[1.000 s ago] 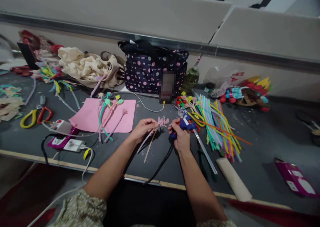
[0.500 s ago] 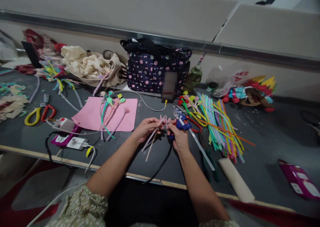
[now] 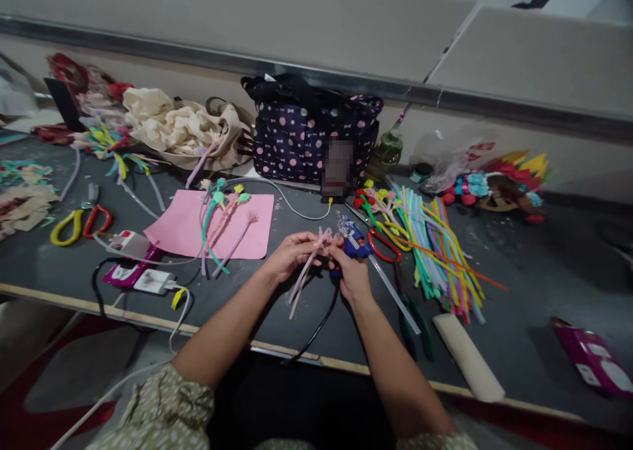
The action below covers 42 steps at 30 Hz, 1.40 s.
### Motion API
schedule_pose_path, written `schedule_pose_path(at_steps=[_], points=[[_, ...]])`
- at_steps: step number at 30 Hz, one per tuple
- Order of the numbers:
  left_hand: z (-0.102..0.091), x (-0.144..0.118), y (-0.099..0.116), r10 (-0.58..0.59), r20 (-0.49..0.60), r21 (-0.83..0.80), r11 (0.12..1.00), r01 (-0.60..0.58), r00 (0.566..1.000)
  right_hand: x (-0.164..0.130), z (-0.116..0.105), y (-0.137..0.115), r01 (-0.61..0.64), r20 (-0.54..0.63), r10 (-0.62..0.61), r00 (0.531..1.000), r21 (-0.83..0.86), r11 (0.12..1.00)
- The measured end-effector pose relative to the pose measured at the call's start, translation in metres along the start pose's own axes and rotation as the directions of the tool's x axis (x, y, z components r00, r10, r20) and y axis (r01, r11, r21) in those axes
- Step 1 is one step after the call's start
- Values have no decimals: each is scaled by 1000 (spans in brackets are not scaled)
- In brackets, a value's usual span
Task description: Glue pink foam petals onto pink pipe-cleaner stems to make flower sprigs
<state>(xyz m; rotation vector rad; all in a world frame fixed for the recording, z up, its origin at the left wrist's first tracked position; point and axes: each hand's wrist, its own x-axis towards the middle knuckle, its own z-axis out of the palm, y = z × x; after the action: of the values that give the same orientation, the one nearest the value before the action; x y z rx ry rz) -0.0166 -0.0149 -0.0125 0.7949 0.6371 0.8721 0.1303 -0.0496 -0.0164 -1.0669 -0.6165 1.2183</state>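
Observation:
Between my fingertips is a pale pink pipe cleaner flower (image 3: 325,236), with two thin stems (image 3: 302,280) hanging toward the table's front edge. My left hand (image 3: 293,255) pinches it from the left, fingers closed. My right hand (image 3: 353,277) is closed around a blue hot glue gun (image 3: 355,244), and its thumb and fingertips also reach the flower's right side. The gun's nozzle points away from me, apart from the flower. A long clear glue stick (image 3: 395,296) sticks out of the gun's back. Parts of the fingers and flower overlap, so the exact grip is hidden.
Right of my hands lie red-handled pliers (image 3: 384,247), dark green-handled pliers (image 3: 420,331) and a bundle of colourful pipe cleaners (image 3: 430,252). Finished stems rest on pink paper (image 3: 257,242). Scissors (image 3: 74,229), a power strip (image 3: 123,275), cables and a dark dotted bag (image 3: 291,140) are around.
My right hand and the glue gun have shifted slightly left, closer to my left hand. The hanging stems have swung a little to the right and lie closer together.

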Motion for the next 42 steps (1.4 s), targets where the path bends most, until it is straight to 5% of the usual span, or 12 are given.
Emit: schedule_pose_path(at_steps=[32,42], points=[[1,0,2,10,-1,-22,1000,-10,1000,2,-3,-1,-27,14,28,1000,-59,998],[2,0,4,-58,-46,76,995,62,997,2,-3,-14,56,-134,-51,990,28,998]])
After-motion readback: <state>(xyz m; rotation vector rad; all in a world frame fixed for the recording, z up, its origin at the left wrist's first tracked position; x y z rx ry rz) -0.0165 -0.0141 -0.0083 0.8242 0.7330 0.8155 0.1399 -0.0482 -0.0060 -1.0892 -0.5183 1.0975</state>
